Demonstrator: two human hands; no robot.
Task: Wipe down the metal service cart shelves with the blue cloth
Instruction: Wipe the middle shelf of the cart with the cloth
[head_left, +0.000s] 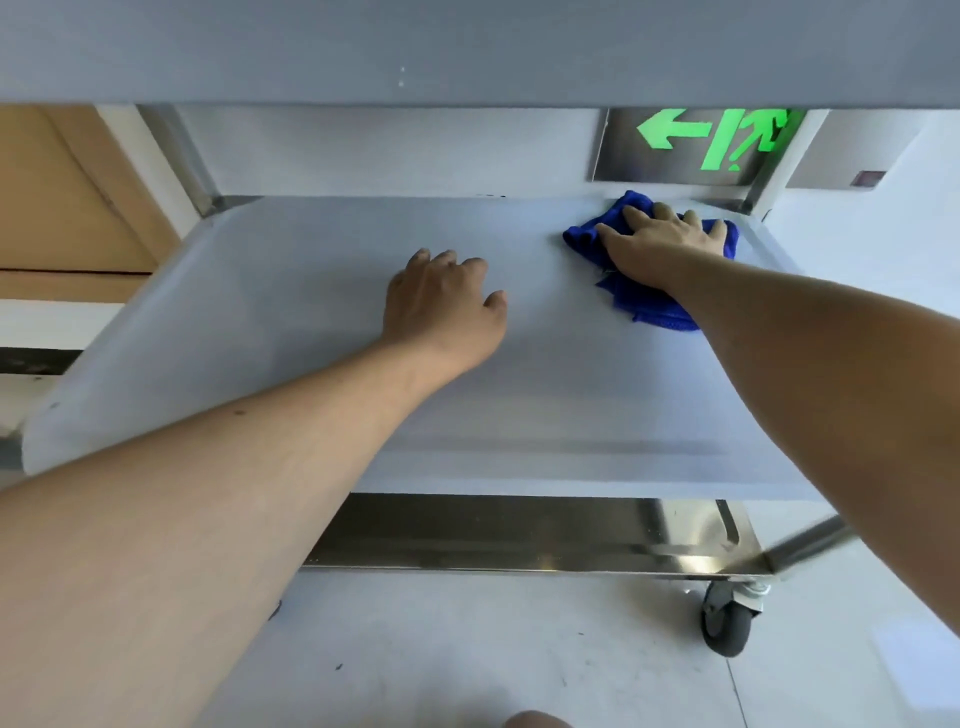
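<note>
You are reaching into the cart's middle shelf (291, 322), which runs long from left to right. Your right hand (660, 244) presses the blue cloth (654, 306) flat, fingers spread, in the far right corner. Your left hand (441, 301) rests empty, fingers loosely curled, left of the cloth, so the unwiped stretch probably lies leftward.

We see two bare forearms, no sleeves reaching into view, no watch, band or glove at either wrist. Our left hand (441, 306) has no ring on the fingers that show, and its nails look short and plain. Our left forearm (218, 499) carries a small dark mole on its upper side. Our right hand (660, 244) is likewise bare, without rings or anything worn. At the bottom edge a rounded bare part (535, 719) shows; we cannot tell which.
</note>
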